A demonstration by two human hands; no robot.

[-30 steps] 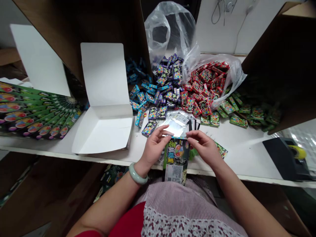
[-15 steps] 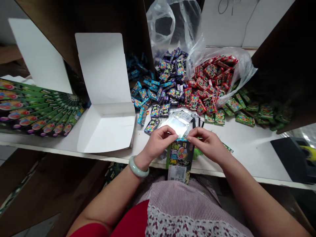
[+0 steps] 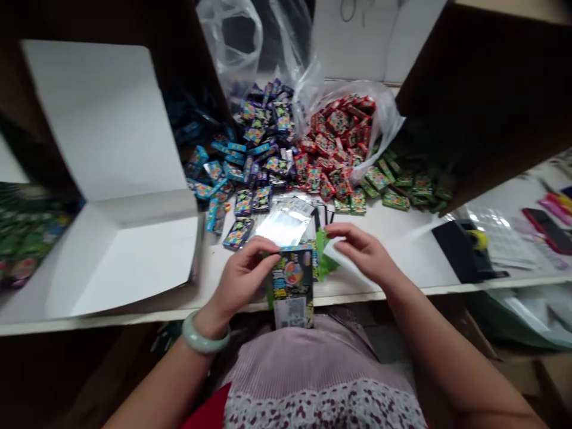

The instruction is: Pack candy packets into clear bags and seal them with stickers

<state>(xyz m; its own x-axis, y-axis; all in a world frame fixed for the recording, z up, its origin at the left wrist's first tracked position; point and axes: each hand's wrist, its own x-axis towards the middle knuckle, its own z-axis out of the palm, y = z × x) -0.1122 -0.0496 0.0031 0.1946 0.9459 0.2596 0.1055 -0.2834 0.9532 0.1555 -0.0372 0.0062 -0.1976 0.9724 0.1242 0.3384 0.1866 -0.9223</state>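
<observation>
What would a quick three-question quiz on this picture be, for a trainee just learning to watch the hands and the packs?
1. Multiple choice: which hand grips the dark printed box near its top edge? A) left, B) right, C) both.
2. True or false: the heap of red packs lies between the purple packs and the green packs.
3. Fill in: the bracelet on the wrist is pale ____.

Key: 1. A, the left hand. 2. True. 3. Green.
</observation>
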